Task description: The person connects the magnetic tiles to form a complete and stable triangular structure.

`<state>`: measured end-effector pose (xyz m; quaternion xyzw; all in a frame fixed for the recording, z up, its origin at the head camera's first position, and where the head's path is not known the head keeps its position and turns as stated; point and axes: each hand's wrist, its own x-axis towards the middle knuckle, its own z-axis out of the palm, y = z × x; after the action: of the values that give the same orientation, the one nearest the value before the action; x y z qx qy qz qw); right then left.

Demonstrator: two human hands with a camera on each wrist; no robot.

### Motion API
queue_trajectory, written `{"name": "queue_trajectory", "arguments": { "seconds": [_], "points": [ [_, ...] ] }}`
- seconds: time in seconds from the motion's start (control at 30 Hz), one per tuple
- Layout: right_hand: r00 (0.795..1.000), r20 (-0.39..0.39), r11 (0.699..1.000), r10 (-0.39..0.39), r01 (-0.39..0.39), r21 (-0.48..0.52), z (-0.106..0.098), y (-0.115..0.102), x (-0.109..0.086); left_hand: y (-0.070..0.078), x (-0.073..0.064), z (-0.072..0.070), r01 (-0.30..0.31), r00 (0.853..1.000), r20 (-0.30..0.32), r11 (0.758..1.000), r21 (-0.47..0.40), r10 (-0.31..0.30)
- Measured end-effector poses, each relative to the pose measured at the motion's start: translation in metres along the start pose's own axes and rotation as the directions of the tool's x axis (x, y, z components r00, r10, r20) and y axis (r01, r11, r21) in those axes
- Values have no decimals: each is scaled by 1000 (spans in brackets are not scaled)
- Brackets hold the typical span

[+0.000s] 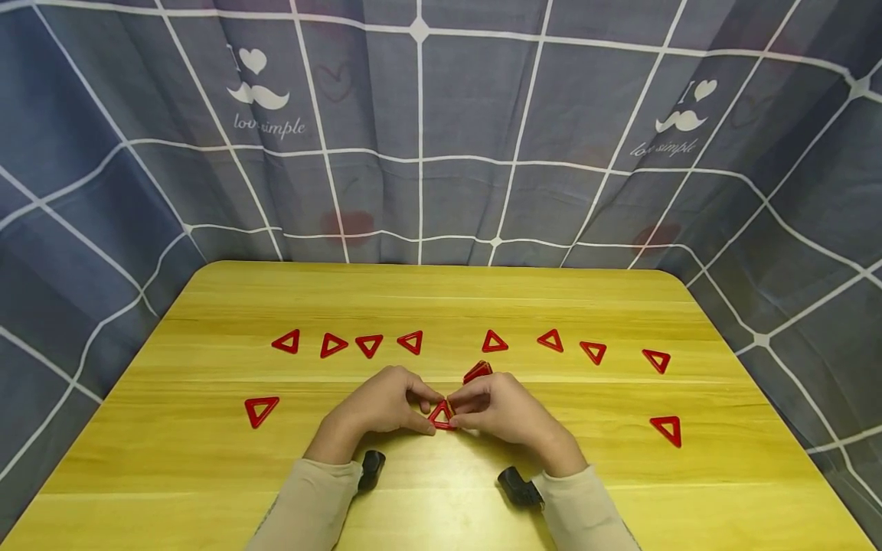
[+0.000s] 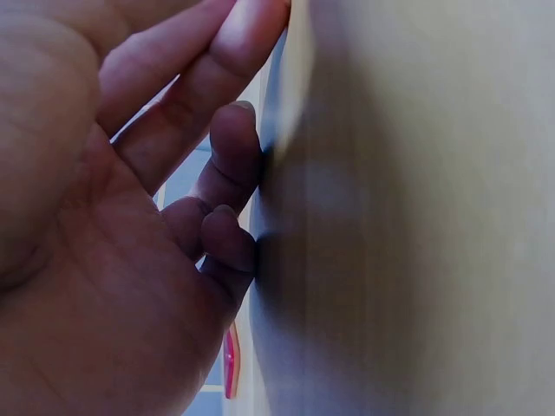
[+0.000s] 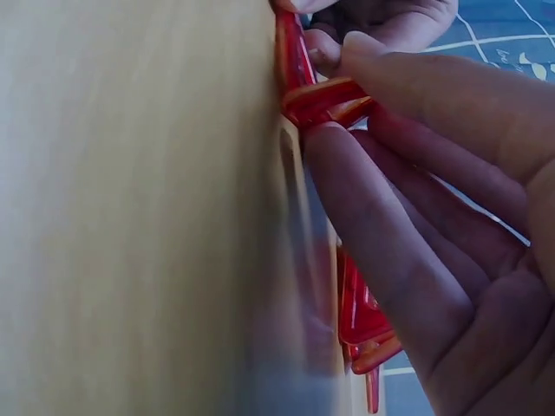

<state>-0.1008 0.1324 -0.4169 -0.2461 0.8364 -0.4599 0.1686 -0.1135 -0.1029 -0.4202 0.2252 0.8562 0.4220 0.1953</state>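
Observation:
Near the middle of the table, my left hand point(image 1: 386, 402) holds a red triangular frame point(image 1: 433, 417) by its left side, between thumb and fingers. That piece lies flat, with its open centre showing. From the other side my right hand point(image 1: 506, 409) pinches a second red triangle point(image 3: 325, 102), tilted up at the flat one's edge. In the right wrist view the two pieces meet at that edge. Red triangles point(image 1: 477, 373) piled together rest just beyond the right hand's fingers. The left wrist view shows the fingertips point(image 2: 236, 143) against the tabletop, the held piece hidden.
Several loose red triangles lie in a row across the back of the wooden table point(image 1: 441, 497), among them one triangle point(image 1: 334, 353) at left. Single triangles lie farther out at left point(image 1: 252, 414) and right point(image 1: 675, 432). A checked curtain point(image 1: 455, 199) hangs behind.

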Motion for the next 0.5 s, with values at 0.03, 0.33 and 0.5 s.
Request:
{"name": "queue_trajectory", "arguments": {
  "seconds": [0.03, 0.33, 0.5],
  "points": [
    [1000, -5, 1000, 2, -2, -5, 1, 0, 0, 0, 0, 0, 1, 1000, 0, 1000, 1, -1],
    [1000, -21, 999, -18, 17, -34, 4, 1, 3, 0, 0, 0, -1, 1000, -5, 1000, -3, 1],
    [999, -24, 998, -33, 32, -57, 5, 2, 3, 0, -1, -1, -7, 1000, -5, 1000, -1, 7]
  ]
}}
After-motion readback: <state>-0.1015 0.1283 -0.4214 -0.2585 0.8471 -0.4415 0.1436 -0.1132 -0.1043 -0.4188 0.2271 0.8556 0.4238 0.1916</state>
